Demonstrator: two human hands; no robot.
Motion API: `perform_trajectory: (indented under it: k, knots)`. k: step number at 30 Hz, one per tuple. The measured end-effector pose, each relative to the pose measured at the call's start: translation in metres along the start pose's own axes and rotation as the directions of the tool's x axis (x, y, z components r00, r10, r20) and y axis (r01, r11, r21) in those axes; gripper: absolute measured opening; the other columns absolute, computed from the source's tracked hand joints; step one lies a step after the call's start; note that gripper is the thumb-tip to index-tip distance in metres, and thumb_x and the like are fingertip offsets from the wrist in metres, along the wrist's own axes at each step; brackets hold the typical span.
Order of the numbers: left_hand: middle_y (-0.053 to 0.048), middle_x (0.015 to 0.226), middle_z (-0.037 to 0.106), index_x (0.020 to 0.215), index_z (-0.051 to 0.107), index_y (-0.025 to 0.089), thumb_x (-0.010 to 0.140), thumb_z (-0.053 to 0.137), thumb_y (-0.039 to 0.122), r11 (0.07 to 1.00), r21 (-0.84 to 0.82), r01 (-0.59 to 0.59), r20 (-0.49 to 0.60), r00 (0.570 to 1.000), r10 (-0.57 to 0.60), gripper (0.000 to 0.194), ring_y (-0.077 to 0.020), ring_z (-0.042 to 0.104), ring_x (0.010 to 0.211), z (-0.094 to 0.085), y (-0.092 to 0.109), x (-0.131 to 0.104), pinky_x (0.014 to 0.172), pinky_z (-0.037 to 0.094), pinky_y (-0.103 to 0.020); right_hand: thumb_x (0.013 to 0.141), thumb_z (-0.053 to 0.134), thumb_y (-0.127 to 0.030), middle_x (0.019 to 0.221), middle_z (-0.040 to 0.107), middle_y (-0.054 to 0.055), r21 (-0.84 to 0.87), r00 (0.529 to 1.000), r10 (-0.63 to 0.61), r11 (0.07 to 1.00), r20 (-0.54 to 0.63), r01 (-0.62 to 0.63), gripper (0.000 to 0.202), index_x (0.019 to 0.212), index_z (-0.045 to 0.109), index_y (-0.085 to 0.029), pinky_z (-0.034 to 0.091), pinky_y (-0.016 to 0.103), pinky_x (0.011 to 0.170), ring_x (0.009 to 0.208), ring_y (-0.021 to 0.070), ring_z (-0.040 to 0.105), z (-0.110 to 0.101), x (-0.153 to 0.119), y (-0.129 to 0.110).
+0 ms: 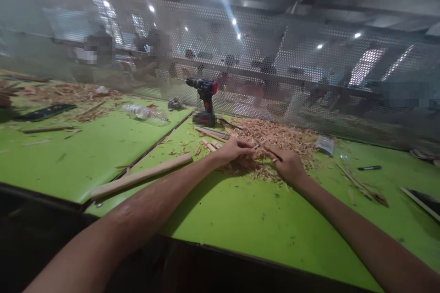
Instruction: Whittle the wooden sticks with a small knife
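Over a heap of wood shavings [285, 139], my left hand [235, 150] is closed in a pinch on a small piece of wood [255, 147], mostly hidden by the fingers. My right hand [291, 167] is wrapped around the dark handle of a carving knife [274, 152]. Its short metal blade meets the wood between both hands; the exact blade shape is too small to tell. Just left of my left hand, light wooden sticks [210, 145] lie on the green table [240, 210], partly covered by that hand.
A cordless drill [206, 96] stands upright behind my hands. A thick wooden rod [144, 176] lies left, near the table seam. Also about are a clear plastic bottle [146, 113], a black pen [369, 168] and thin sticks [357, 183]. A perforated metal screen [240, 68] borders the back.
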State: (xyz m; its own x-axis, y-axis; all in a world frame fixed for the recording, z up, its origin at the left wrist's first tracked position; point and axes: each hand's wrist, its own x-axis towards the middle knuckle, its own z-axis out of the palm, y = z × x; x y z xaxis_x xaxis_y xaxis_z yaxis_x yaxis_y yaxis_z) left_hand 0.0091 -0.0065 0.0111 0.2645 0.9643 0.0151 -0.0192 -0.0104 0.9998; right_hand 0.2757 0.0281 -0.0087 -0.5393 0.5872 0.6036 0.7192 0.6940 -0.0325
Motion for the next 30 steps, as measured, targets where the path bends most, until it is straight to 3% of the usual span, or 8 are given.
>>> perform_trajectory:
  k: [4,7,12,21,30]
  knots:
    - [-0.004,0.075,0.077,0.100,0.088,0.009,0.080,0.094,0.018,0.999,-0.013,0.031,-0.016,0.999,-0.031,0.022,-0.0112,0.064,0.063,-0.001,-0.002,0.001,0.067,0.058,-0.027,0.111,0.056,-0.039,0.102,0.088,0.010,0.003,0.997,0.075,0.997,-0.020,-0.075,0.038,0.119,0.089,-0.022,0.063,0.036,0.073,0.081,0.0272,0.082,-0.003,-0.001,0.004]
    - [-0.003,0.072,0.075,0.101,0.088,0.010,0.078,0.096,0.020,1.000,-0.001,-0.008,-0.008,1.000,0.008,0.026,-0.0106,0.063,0.062,-0.004,-0.007,0.004,0.065,0.056,-0.025,0.113,0.055,-0.040,0.107,0.088,0.009,0.081,0.999,0.037,0.996,0.025,-0.039,0.038,0.122,0.089,-0.023,0.064,0.037,0.075,0.082,0.0263,0.082,-0.002,-0.001,0.000]
    - [-0.003,0.072,0.075,0.103,0.089,0.010,0.077,0.098,0.029,0.998,0.024,-0.058,0.017,0.998,0.058,0.033,-0.0106,0.061,0.062,-0.008,-0.014,0.008,0.061,0.053,-0.024,0.113,0.056,-0.041,0.100,0.088,0.008,0.112,0.996,-0.027,0.994,0.084,0.018,0.038,0.126,0.088,-0.024,0.061,0.035,0.061,0.067,0.0237,0.079,0.002,0.000,-0.009]
    - [-0.004,0.080,0.079,0.099,0.090,0.013,0.078,0.099,0.026,0.999,0.030,0.030,0.008,1.000,-0.030,0.026,-0.0120,0.069,0.067,-0.006,0.002,-0.004,0.072,0.063,-0.029,0.116,0.053,-0.043,0.118,0.086,0.013,0.030,0.997,-0.022,0.999,0.075,0.019,0.044,0.129,0.087,-0.019,0.062,0.035,0.065,0.079,0.0259,0.081,0.000,-0.001,-0.007]
    - [-0.004,0.076,0.078,0.101,0.090,0.012,0.075,0.100,0.027,1.000,0.011,0.013,-0.007,1.000,-0.013,0.032,-0.0113,0.065,0.064,-0.006,-0.002,-0.001,0.066,0.060,-0.025,0.115,0.054,-0.041,0.118,0.086,0.010,-0.062,0.998,-0.061,0.996,-0.010,0.060,0.040,0.125,0.088,-0.023,0.063,0.034,0.069,0.088,0.0271,0.085,0.003,-0.003,-0.004]
